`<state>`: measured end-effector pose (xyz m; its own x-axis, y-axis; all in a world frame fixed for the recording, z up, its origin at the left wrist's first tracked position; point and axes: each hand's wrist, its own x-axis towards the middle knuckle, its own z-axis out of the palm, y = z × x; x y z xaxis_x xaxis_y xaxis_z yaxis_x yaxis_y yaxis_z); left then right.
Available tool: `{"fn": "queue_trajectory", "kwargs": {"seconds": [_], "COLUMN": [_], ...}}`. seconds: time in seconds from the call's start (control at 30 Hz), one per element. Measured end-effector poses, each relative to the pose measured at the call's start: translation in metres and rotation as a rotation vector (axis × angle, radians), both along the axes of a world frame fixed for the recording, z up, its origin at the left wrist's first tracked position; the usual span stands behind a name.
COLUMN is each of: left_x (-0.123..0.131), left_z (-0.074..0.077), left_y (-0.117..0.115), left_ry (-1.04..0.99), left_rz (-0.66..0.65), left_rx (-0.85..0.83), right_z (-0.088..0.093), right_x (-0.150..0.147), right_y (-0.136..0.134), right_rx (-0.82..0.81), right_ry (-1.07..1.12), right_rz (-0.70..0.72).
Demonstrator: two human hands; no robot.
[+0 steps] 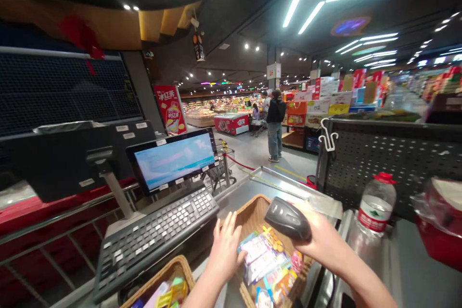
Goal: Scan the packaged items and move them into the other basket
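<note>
My right hand (325, 243) is closed round a dark handheld barcode scanner (287, 218), held over a wicker basket (249, 209) full of coloured snack packets (265, 262). My left hand (225, 248) reaches into the basket's left side, fingers resting on a light packet; I cannot see whether it grips it. The basket stands on a steel checkout counter (267, 180).
A black keyboard (155, 236) and a lit checkout screen (175, 159) stand to the left. A second wicker basket (168, 284) with packets sits at the bottom left. A water bottle (377, 204) with a red cap stands on the right, before a black perforated panel (390, 154). A shopper (275, 125) stands in the aisle.
</note>
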<state>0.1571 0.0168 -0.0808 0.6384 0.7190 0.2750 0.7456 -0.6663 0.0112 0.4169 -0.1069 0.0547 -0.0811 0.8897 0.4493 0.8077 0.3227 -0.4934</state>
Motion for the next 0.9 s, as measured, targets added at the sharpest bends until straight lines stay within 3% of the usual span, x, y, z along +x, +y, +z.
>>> {"fn": "queue_trajectory", "kwargs": {"seconds": [0.2,0.4,0.53,0.67,0.9], "left_x": [0.054,0.073,0.081,0.097,0.138], "left_z": [-0.023,-0.083,-0.115,-0.121,-0.117], "left_y": [0.036,0.067,0.084,0.092,0.1], "left_ry": [0.205,0.493,0.515,0.513,0.262], "left_rz": [-0.09,-0.147,-0.135,-0.143,-0.301], "left_rx": [-0.209,-0.34,-0.395,-0.424,-0.378], "right_z": [-0.004,-0.011,-0.013,-0.014,-0.021], "right_x": [0.031,0.049,0.057,0.065,0.077], "right_y": [0.015,0.037,0.051,0.06,0.074], "right_rx": [-0.041,-0.081,-0.108,-0.137,-0.138], "right_ry": [-0.01,0.001,0.025,0.045,0.024], "right_rz": [-0.027,-0.032,-0.015,-0.021,-0.03]}}
